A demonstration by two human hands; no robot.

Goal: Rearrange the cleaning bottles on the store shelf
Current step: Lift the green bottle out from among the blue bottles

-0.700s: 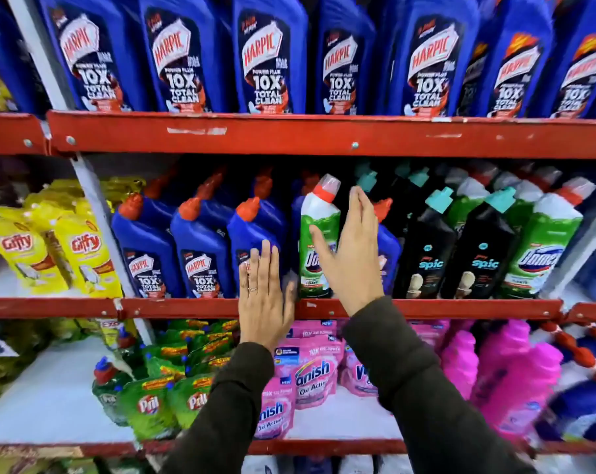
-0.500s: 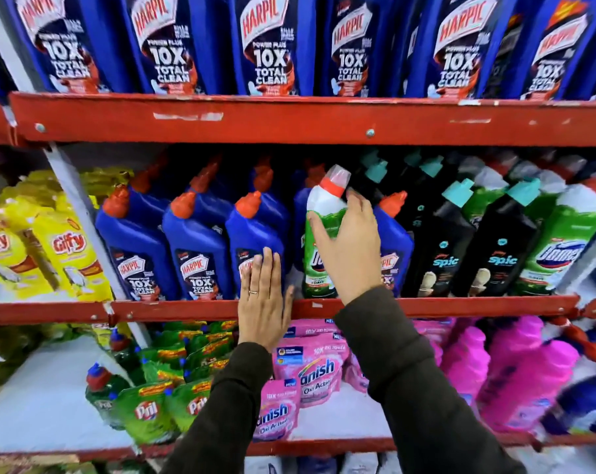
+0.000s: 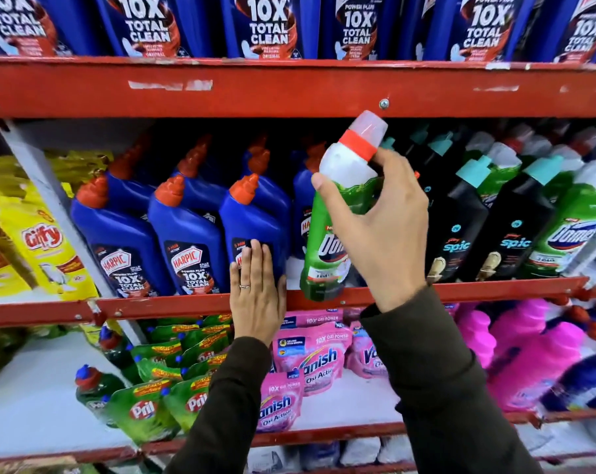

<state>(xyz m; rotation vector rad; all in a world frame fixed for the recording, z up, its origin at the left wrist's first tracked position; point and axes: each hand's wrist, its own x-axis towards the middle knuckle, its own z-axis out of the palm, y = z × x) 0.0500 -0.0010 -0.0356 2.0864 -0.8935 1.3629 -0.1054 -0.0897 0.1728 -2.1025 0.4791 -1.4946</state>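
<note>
Red shelf (image 3: 495, 292) | right hand (image 3: 385, 234) grips green bottle (image 3: 324, 241) | left hand (image 3: 257, 295) flat

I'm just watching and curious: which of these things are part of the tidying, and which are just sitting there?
In the job:
green bottle, held in right hand
blue bottle, under left hand
middle shelf

Just sitting there:
yellow pouches
pink pouches
black bottles

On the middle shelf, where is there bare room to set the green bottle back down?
One gap: the white shelf floor between the Harpic bottle under the left hand and the spic bottles, behind the green Domex bottle in the right hand. Elsewhere bottles stand packed.
</note>
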